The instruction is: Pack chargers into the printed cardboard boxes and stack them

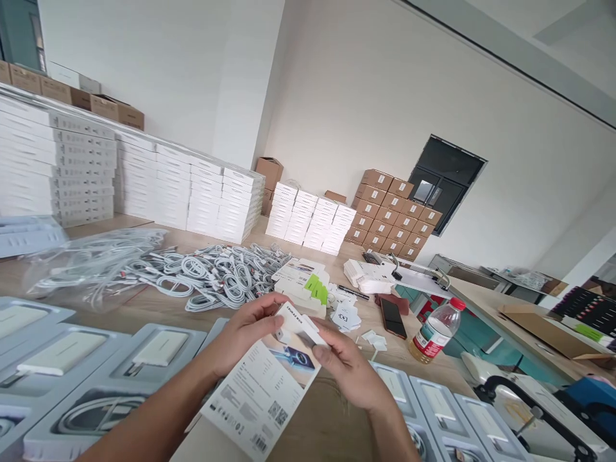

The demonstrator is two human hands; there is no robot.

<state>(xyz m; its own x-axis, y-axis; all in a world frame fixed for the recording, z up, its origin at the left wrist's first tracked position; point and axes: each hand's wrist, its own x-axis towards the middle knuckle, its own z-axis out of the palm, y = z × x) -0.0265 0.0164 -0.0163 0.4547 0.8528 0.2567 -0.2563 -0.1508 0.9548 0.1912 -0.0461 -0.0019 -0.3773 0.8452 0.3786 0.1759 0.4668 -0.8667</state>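
Note:
A printed white box (262, 385) with a QR code and a picture panel is tilted in front of me at the lower middle. My left hand (250, 330) grips its upper left edge, thumb on the face. On the upper right edge, my right hand (349, 366) holds the same box between thumb and fingers. Grey trays (103, 378) with white power banks and coiled cables lie on the left, and more trays (436, 410) lie on the right. Beyond my hands is a pile of white cables (235, 273).
Stacked white boxes (178, 186) line the back left. A bottle with a red cap (436, 330), a phone (393, 317), a pen (353, 292) and paper cards (345, 316) lie right of centre. Brown cartons (385, 218) stand against the wall.

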